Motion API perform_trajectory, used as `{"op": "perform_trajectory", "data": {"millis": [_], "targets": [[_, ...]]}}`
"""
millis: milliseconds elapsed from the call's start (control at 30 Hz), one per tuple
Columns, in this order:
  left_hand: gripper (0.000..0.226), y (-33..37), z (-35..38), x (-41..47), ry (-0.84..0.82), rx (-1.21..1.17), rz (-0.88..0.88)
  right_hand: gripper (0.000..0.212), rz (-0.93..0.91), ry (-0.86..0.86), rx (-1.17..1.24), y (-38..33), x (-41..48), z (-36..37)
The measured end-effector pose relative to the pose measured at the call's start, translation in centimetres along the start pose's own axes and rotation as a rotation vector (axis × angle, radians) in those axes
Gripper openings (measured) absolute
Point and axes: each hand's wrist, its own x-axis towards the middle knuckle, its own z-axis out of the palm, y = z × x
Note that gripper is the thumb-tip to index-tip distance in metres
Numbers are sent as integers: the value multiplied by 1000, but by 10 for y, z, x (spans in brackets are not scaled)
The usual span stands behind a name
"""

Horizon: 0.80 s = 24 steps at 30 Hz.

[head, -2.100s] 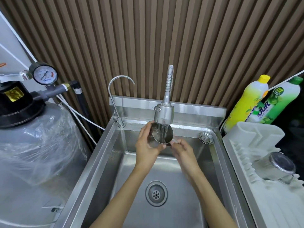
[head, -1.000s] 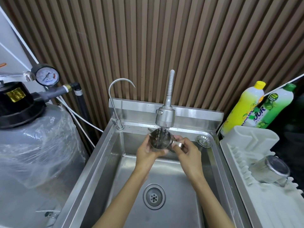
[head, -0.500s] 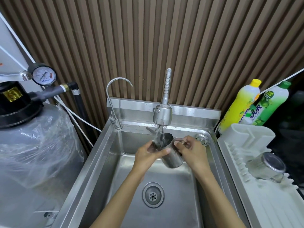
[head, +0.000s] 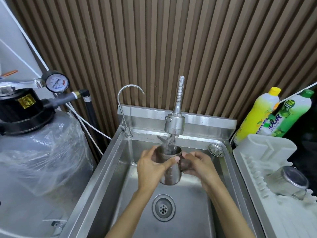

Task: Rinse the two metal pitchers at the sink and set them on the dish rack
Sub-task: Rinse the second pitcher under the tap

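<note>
A metal pitcher (head: 171, 170) stands upright over the steel sink (head: 202, 217), right under the spray faucet (head: 174, 123), and water runs into its open top. My left hand (head: 151, 167) wraps its left side, thumb across the front. On its right side my right hand (head: 197, 164) is closed where the handle sits; the handle itself is hidden. A second metal pitcher (head: 288, 182) lies on its side on the white dish rack (head: 267, 203) at the right.
A thin gooseneck tap (head: 127, 107) rises at the sink's back left corner. Yellow (head: 257, 115) and green (head: 289, 114) detergent bottles stand behind the rack. A plastic-wrapped grey tank (head: 34, 160) with a pressure gauge (head: 55, 81) fills the left side. The drain (head: 163, 207) is below my hands.
The pitcher went from tilted, mouth toward me, to upright under the running water. Both hands shifted their hold on its sides and dropped a little lower in the sink.
</note>
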Motion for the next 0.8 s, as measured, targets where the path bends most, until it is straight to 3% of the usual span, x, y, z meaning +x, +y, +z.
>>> {"op": "perform_trajectory", "data": {"millis": [100,267,433,567,667,800], "targets": [[26,-16,4,3,-179,-183,-154,27,-210,101,-409,-15,0,5],[44,-28,17,14,-332,-192,-284,11,-521,51,-833,-16,4,36],[36,-36,22,30,-410,26,-304,23,-717,-118,-1140,-14,9,51],[18,-57,18,40,-400,-5,-379,22,-869,-245,-1285,-4,14,54],[35,-63,10,42,-371,-265,-504,25,-971,-233,-1348,5,14,49],[28,-71,4,44,-446,-487,-558,26,-1019,-296,-1357,10,10,32]]}}
